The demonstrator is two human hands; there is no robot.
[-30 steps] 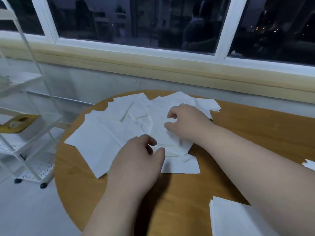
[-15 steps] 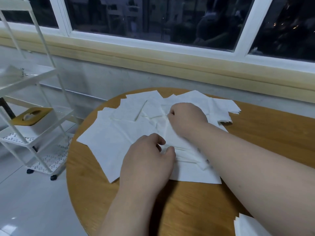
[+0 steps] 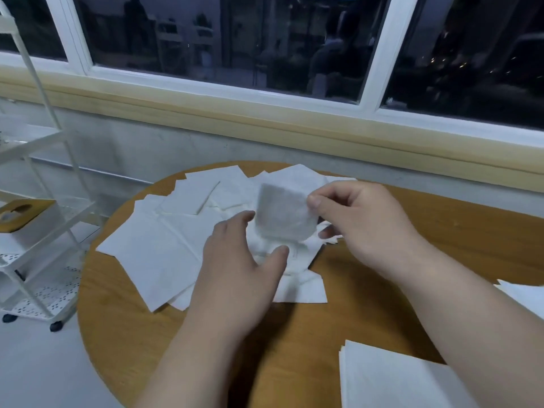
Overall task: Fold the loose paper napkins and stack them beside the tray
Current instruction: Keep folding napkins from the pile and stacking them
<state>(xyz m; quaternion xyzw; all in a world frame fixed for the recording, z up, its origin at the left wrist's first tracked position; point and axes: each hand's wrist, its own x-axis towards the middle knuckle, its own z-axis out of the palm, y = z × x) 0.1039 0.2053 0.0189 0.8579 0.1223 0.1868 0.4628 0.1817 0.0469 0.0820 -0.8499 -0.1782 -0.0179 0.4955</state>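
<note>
Since the frame 0.5 s back, my right hand point(image 3: 362, 225) has come up off the heap and now pinches 1 thin white square paper napkin point(image 3: 284, 214) by its upper right corner, between thumb and fingers. The sheet hangs above the middle of the heap. My left hand point(image 3: 235, 269) is relaxed and spread just below and left of it, gripping nothing; I cannot tell whether it touches the sheet. The napkin hangs nearly upright, its broad face towards me and its top edge running left to right. It is blurred and close to square, so I judge no clear long axis. The loose white paper napkins point(image 3: 159, 248) lie fanned over the round wooden table point(image 3: 471, 237). A neat stack of white folded napkins point(image 3: 391, 378) sits near me on the right, so some are done, but I judge most remain. No tray shows.
</note>
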